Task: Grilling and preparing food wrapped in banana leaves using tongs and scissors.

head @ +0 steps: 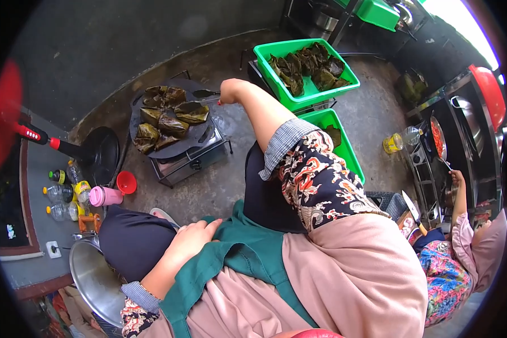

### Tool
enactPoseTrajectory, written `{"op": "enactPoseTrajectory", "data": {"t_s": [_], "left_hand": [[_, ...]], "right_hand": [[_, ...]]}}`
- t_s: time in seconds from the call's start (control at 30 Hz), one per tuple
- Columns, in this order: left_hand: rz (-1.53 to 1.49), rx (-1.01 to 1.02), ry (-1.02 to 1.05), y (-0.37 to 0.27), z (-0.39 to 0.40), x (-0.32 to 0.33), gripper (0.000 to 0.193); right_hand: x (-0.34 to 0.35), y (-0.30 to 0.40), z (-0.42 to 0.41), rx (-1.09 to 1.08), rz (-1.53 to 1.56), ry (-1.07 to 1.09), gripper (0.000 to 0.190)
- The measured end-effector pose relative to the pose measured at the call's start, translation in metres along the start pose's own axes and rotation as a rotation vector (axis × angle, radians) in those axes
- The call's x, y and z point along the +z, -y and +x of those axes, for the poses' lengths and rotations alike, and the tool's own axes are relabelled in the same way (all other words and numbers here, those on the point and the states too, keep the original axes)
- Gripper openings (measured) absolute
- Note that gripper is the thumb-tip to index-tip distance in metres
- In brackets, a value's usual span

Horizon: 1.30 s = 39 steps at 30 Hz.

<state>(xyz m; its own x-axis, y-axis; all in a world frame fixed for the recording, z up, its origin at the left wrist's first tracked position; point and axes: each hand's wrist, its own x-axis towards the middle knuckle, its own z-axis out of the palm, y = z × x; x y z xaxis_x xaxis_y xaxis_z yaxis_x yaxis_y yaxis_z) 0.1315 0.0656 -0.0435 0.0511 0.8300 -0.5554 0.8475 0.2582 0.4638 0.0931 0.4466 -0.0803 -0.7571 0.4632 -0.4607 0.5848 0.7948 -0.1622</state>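
My right hand grips what looks like a pair of tongs, whose dark end reaches over the right edge of a round black griddle plate. Several browned leaf-wrapped parcels lie on that plate, which sits on a gas stove. The tongs' end is next to a parcel on the right; whether they touch, I cannot tell. My left hand rests on the green apron over my lap and holds nothing, its fingers extended.
Beyond my right arm stands a green plastic basin of dark leaf parcels, with a second green basin nearer. At left are a pink tumbler, red funnel, plastic bottles and fan. Another person stirs a pan at right.
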Motion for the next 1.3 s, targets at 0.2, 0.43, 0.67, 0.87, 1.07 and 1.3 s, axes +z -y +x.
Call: {"op": "enactPoseTrajectory", "data": {"t_s": [0.2,0.43,0.67,0.87,1.07,1.3], "left_hand": [[0.019,-0.043,0.008,-0.013,0.002,-0.006,0.051],[0.054,-0.033,-0.062,-0.005,0.006,0.010,0.051],[0.080,-0.005,-0.106,-0.010,0.006,0.005,0.046],[0.086,-0.015,-0.103,-0.010,0.004,0.003,0.045],[0.079,-0.027,-0.094,-0.006,0.003,0.006,0.045],[0.056,-0.039,-0.089,-0.004,0.005,0.006,0.046]], "right_hand": [[-0.001,-0.023,0.006,0.082,-0.009,-0.006,0.041],[0.002,-0.004,-0.005,0.082,-0.089,0.009,0.040],[0.025,0.001,0.011,0.153,-0.088,-0.160,0.028],[0.026,0.010,0.015,0.129,-0.074,-0.040,0.030],[0.038,0.034,0.014,0.118,0.000,-0.044,0.029],[0.043,0.047,0.015,0.101,0.028,-0.172,0.027]]}}
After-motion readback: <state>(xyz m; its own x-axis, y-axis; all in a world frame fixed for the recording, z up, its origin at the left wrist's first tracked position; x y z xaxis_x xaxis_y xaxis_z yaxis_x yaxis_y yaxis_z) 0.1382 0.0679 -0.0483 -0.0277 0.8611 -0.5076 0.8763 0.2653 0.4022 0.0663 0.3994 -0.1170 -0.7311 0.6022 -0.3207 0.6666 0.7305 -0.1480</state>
